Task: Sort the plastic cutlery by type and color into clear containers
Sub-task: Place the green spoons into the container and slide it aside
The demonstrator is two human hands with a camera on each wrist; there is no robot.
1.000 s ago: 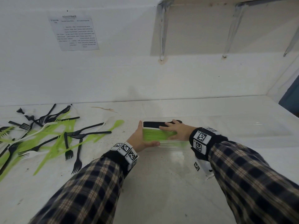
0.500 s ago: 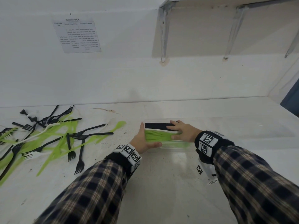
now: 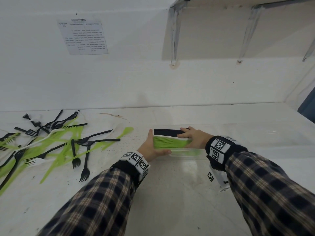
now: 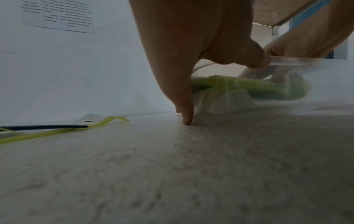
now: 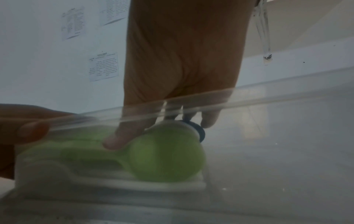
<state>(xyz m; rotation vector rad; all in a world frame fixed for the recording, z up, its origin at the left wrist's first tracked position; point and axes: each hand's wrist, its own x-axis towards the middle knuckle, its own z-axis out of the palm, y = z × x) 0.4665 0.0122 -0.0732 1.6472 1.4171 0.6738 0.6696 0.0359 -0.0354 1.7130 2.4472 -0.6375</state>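
Inside one clear container (image 3: 184, 153), two hands (image 3: 150, 147) steady spoons (image 3: 170, 142).

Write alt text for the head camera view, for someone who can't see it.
Both hands, left hand and right hand, hold stacked green spoons and black spoons inside a clear container on a white table. Loose black and green cutlery lies scattered at left.
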